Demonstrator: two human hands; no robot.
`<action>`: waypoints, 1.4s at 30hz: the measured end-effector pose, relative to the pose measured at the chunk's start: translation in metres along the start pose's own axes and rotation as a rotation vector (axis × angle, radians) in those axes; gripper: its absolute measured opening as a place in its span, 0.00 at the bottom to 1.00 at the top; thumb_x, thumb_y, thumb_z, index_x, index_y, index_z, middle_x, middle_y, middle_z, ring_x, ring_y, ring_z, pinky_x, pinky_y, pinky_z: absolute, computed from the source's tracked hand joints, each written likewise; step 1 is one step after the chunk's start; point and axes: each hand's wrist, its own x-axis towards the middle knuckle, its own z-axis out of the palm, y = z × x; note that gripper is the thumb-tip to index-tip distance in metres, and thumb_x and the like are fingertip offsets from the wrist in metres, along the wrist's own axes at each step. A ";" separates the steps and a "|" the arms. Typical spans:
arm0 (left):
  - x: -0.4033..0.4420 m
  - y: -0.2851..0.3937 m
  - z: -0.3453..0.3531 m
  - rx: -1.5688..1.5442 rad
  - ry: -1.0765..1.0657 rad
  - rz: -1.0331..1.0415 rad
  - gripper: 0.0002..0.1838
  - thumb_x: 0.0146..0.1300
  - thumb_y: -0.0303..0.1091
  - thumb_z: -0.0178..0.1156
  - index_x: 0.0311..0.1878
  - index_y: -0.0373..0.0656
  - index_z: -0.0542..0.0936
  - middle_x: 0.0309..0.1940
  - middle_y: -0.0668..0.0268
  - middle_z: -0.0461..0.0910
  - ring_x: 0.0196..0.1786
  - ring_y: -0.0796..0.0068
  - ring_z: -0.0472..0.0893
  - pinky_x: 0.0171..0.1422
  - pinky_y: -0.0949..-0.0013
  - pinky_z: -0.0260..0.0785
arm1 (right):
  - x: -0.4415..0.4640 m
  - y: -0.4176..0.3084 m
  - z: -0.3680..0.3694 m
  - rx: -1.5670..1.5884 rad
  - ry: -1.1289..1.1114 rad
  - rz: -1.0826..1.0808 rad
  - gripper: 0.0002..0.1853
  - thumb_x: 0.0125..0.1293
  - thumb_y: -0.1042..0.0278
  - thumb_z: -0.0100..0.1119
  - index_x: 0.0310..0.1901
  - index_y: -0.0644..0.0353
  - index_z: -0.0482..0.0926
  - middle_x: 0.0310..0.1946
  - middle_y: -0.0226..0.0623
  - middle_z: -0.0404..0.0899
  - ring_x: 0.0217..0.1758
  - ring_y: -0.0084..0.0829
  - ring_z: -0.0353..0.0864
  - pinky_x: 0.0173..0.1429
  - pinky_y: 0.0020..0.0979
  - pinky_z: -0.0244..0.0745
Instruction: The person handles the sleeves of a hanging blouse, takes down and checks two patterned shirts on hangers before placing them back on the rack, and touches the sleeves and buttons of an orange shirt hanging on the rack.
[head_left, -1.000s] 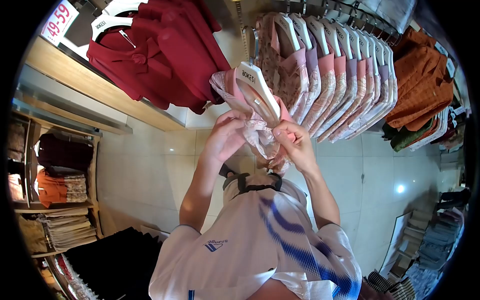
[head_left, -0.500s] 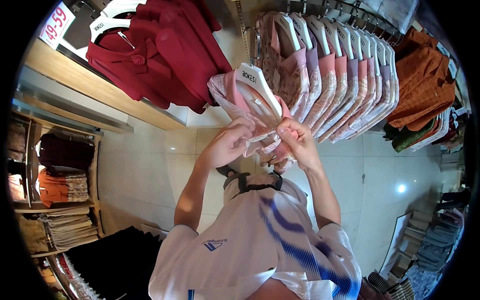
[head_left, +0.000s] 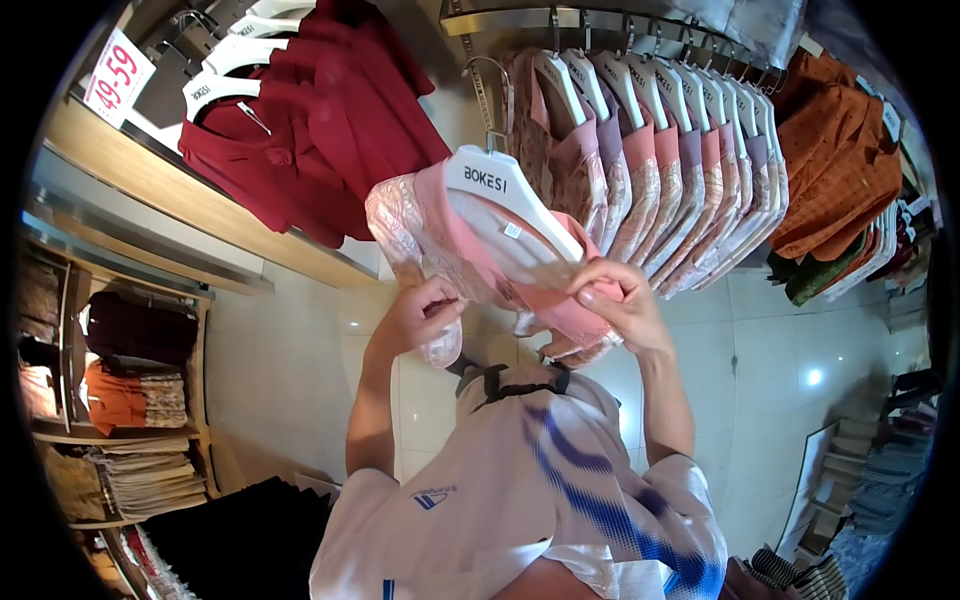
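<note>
A pale pink patterned shirt (head_left: 402, 212) with a plain pink collar hangs upright on a white hanger (head_left: 535, 210) marked BOKESI. The front lies apart at the neck, showing a small white label (head_left: 512, 230) inside. My right hand (head_left: 625, 305) pinches the pink front edge below the collar between thumb and fingers. On the other side my left hand (head_left: 418, 315) has curled fingers at the shirt's front, beside its sleeve; the cloth between them is hardly visible. The hanger's metal hook (head_left: 490, 85) rises near the rail's end; whether it rests on anything is unclear.
Matching shirts (head_left: 650, 180) hang in a row from a metal rail (head_left: 620, 18). Dark red garments (head_left: 330, 130) hang at left, near a price sign (head_left: 118, 75). Orange-brown clothes (head_left: 840, 160) are at right. Shelves (head_left: 120, 435) and a black pile (head_left: 240, 530) stand lower left.
My hands have moved apart, my left one leftward and downward, my right one slightly right. The shirt's front has spread wider, and the shirt and hanger appear lower and larger.
</note>
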 end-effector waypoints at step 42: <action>0.039 0.096 0.071 0.799 0.735 0.807 0.11 0.47 0.22 0.65 0.36 0.41 0.80 0.35 0.69 0.69 0.37 0.69 0.68 0.43 0.63 0.56 | -0.034 -0.065 0.001 0.215 -0.139 0.063 0.06 0.62 0.74 0.57 0.38 0.67 0.79 0.36 0.35 0.80 0.42 0.22 0.77 0.51 0.24 0.69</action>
